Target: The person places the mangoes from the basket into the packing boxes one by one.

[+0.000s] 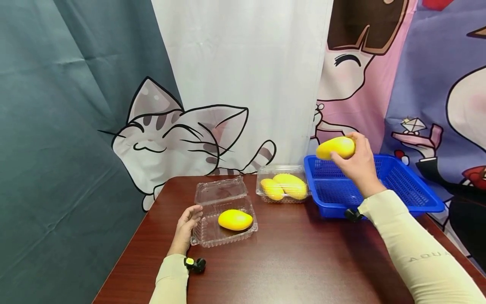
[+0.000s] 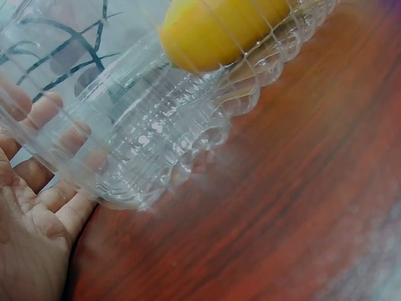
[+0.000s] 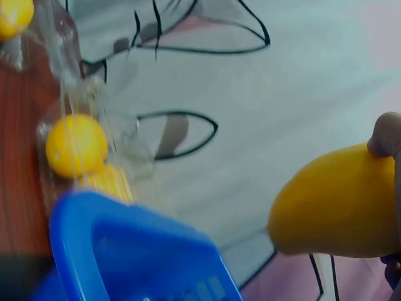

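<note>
My right hand [image 1: 358, 162] grips a yellow mango [image 1: 336, 147] between thumb and fingers, up above the blue basket [image 1: 322, 210]. In the right wrist view that mango [image 3: 338, 204] hangs beyond the basket's rim, and only part of the hand shows. My left hand [image 1: 187, 226] is at the left side of an open clear plastic box [image 1: 208, 238], its fingers loosely extended along the wall. Through the plastic those fingers [image 2: 72, 135] show in the left wrist view; firm contact is hard to judge. One mango [image 1: 235, 220] lies inside this box, whose lid [image 1: 221, 191] is folded back.
A closed clear box [image 1: 282, 169] with two mangoes [image 1: 290, 186] stands at the back, just left of the basket. All of it rests on a brown wooden table [image 1: 288, 261]. A printed curtain [image 1: 247, 63] hangs behind the table's back edge.
</note>
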A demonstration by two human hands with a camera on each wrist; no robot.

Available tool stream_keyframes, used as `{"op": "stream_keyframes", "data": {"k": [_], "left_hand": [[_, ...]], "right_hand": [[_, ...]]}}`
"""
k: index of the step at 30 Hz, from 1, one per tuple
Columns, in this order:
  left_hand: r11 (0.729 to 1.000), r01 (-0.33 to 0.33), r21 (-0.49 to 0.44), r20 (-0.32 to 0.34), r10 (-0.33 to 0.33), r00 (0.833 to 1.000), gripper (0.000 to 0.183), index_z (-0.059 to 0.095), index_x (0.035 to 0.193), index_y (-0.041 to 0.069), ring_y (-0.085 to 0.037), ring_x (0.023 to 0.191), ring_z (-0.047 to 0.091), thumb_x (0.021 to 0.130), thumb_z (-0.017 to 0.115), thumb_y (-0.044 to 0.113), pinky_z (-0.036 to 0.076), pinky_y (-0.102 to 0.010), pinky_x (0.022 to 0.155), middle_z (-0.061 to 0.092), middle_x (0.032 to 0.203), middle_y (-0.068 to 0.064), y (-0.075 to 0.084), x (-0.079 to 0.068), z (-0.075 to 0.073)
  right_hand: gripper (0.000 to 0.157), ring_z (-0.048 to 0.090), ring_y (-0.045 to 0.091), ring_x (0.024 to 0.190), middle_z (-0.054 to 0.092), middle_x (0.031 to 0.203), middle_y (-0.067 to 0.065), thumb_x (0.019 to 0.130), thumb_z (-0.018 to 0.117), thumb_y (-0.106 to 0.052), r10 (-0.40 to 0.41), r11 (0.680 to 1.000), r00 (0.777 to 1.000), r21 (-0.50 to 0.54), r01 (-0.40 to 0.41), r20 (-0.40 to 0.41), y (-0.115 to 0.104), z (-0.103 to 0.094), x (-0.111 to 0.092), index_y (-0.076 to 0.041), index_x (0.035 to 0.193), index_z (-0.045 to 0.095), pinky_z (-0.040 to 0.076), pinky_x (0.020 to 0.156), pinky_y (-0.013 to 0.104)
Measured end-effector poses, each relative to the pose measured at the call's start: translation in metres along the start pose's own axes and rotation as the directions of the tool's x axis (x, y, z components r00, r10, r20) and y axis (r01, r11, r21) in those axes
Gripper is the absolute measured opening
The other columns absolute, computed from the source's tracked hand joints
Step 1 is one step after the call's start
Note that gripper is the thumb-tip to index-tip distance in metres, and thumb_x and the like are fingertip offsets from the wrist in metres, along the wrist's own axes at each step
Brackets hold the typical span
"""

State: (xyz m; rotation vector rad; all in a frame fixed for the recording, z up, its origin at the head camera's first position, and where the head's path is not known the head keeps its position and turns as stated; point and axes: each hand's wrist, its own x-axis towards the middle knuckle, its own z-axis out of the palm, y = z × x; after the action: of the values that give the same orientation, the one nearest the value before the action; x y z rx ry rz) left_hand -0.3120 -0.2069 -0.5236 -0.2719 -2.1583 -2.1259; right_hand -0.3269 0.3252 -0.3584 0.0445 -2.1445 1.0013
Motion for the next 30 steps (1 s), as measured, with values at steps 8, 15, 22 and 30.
{"op": "stream_keyframes", "data": {"k": [8,15,22,30], "left_hand": [[1.0,-0.025,0.015,-0.014,0.026,1.0,0.051,0.047,0.138,-0.008,-0.04,0.136,0.044,0.089,0.035,-0.016,0.041,-0.03,0.106,0.046,0.147,-0.025,-0.016,0.005,-0.003],[0.999,-0.047,0.006,-0.017,0.047,0.999,0.053,0.049,0.136,-0.007,-0.04,0.134,0.045,0.085,0.036,-0.014,0.042,-0.027,0.103,0.048,0.146,-0.024,-0.018,0.005,-0.004],[0.999,-0.041,-0.006,-0.02,0.041,0.999,0.054,0.05,0.135,-0.007,-0.038,0.134,0.046,0.083,0.036,-0.015,0.042,-0.026,0.102,0.049,0.144,-0.023,-0.019,0.005,-0.003],[1.0,-0.022,0.001,-0.011,0.022,1.0,0.053,0.047,0.138,-0.009,-0.042,0.135,0.044,0.087,0.035,-0.017,0.042,-0.027,0.102,0.046,0.146,-0.027,-0.018,0.007,-0.003]], "right_hand": [[0.062,0.048,0.032,0.108,0.045,0.132,0.014,0.084,0.075,-0.02,0.002,0.992,1.0,0.126,-0.005,0.021,-0.029,0.033,-0.008,-0.013,0.138,0.046,0.04,0.09,0.047],[0.061,0.05,0.031,0.103,0.043,0.131,0.014,0.079,0.075,-0.015,-0.064,0.978,0.99,0.206,0.038,0.122,-0.065,0.07,-0.024,-0.014,0.136,0.052,0.044,0.085,0.046],[0.062,0.054,0.032,0.102,0.039,0.131,0.012,0.079,0.075,-0.017,-0.103,0.968,0.961,0.249,0.037,0.257,-0.088,0.109,-0.045,-0.02,0.137,0.056,0.049,0.084,0.047],[0.072,0.056,0.03,0.094,0.04,0.128,0.009,0.081,0.076,-0.021,-0.17,0.955,0.899,0.293,0.049,0.403,-0.108,0.145,-0.071,-0.033,0.146,0.05,0.051,0.078,0.044]]}}
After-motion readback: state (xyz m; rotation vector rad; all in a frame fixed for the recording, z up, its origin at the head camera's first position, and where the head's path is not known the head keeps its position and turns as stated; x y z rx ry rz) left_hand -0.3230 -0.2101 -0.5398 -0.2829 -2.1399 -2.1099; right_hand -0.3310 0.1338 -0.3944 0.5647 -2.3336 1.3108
